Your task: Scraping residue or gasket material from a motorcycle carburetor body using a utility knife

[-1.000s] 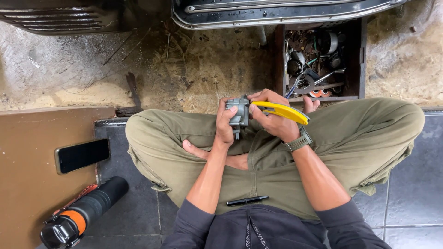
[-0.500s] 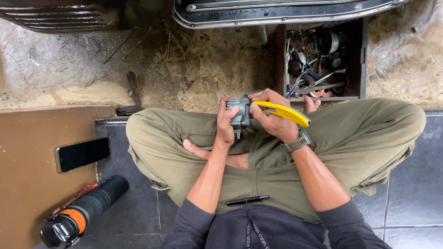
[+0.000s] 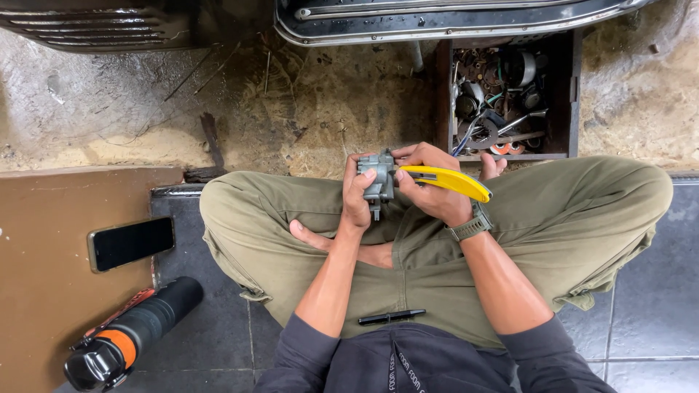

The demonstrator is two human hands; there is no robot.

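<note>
Knife [image 3: 445, 181] with a yellow handle lies across the right hand [image 3: 435, 191], its long axis running nearly level, sloping slightly down toward the right of the picture; the rounded butt end pokes out past the wrist and the working end points left at a small grey metal part [image 3: 378, 180]. The right hand is curled around the front of the handle, fingers pressed together over it, thumb lying along the top. The blade tip itself is too small to make out, hidden where the handle meets the part.

The grey metal part sits upright in the left hand [image 3: 357, 198], its long axis roughly vertical, a short stem sticking down below the fingers. The left hand pinches it from the left side, thumb and fingers wrapped against its body. The part lies between the two hands, touching both, held above the crossed legs in olive trousers [image 3: 306, 240].

A grey wristwatch [image 3: 471, 226] sits on the right wrist. Beyond the hands, a dark wooden box [image 3: 502, 102] holds a jumble of metal bits and tools. A black pen-like object [image 3: 391, 316] rests on the lap. To the left, a dark phone [image 3: 131, 242] lies on a brown board [image 3: 44, 291], and a black and orange torch [image 3: 127, 336] lies on the tiled floor [image 3: 655, 320]
</note>
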